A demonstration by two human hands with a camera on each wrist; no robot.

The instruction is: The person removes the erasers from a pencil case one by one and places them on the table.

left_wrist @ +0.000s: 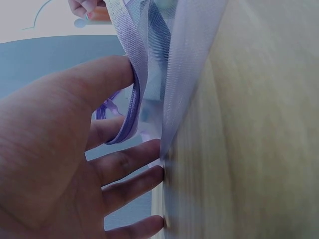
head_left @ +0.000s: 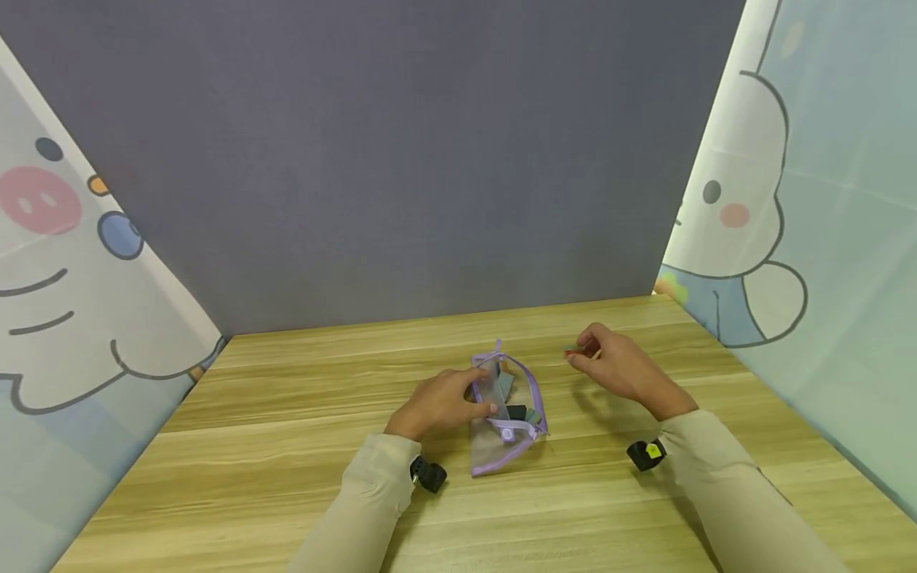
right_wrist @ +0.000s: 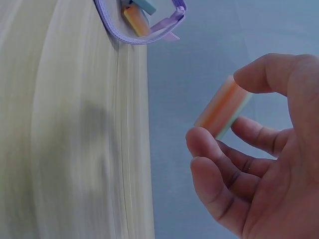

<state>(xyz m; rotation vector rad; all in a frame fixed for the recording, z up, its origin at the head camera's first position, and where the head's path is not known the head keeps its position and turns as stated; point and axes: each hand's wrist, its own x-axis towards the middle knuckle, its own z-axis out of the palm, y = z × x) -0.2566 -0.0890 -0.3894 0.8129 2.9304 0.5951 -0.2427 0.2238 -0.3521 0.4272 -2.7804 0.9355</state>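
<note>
1. Pale sleeves (head_left: 738, 501) reach in from the bottom edge, each with a black device (head_left: 432, 476) at the cuff.
2. The left hand (head_left: 438, 402) rests at the left side of a translucent pouch (head_left: 487, 447) with purple edging; its grip is wide, thumb and fingers spread, touching the mouth's edge.
3. The right hand (head_left: 619, 368) hangs above the table (head_left: 251, 446), right of the pouch and apart from it; its grip is narrow, pinching a striped block (right_wrist: 221, 107), orange and pale green.
4. The pouch lies on the table, mouth gaping; inside sit a black block (head_left: 516, 412) and a yellow-orange block (right_wrist: 135, 21).
5. Behind stands a dark grey panel (head_left: 430, 159).
</note>
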